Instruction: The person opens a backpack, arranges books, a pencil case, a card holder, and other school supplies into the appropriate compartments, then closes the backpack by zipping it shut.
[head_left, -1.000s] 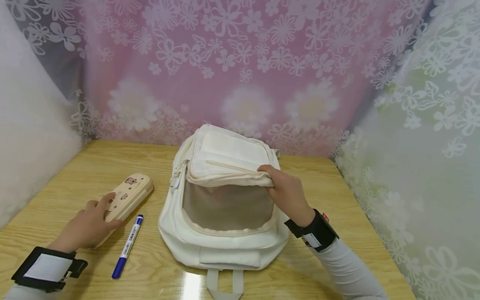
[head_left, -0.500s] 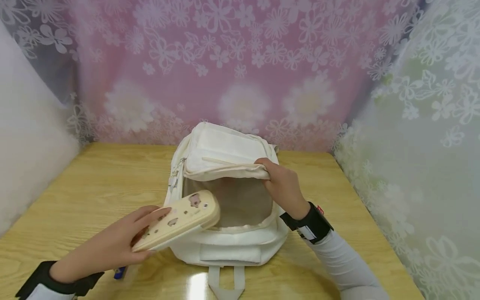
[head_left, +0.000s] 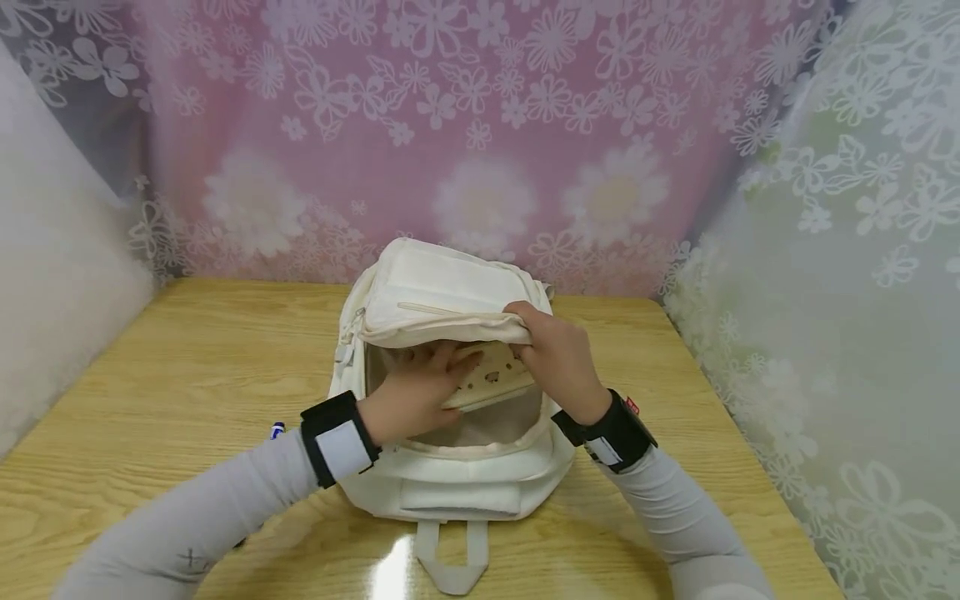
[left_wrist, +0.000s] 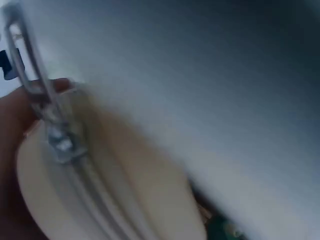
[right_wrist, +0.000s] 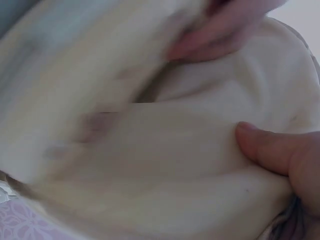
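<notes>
A white backpack (head_left: pixel 480 497) lies on the table with its main opening toward me. My right hand (head_left: pixel 555 354) pinches the edge of the raised front flap (head_left: pixel 450 327), thumb on the inner side in the right wrist view. Inside the opening, my left hand (head_left: pixel 420 387) grips a cream pencil case (head_left: pixel 491 375) printed with small brown figures. The case's far end is hidden under the flap and behind the right hand. Close up in the left wrist view, the zipper pull (left_wrist: pixel 62 142) of the pencil case shows beside the left hand (left_wrist: pixel 17 145).
A blue-capped marker (head_left: pixel 277 429) lies on the wooden table (head_left: pixel 225 350) left of the backpack, mostly covered by the left forearm. A carry loop (head_left: pixel 452 575) extends from the backpack toward me. Floral curtains (head_left: pixel 480 150) hang behind and at the sides.
My left hand has picked the pencil case up from the table at the left and carried it rightward into the backpack opening. My right hand keeps holding the flap up.
</notes>
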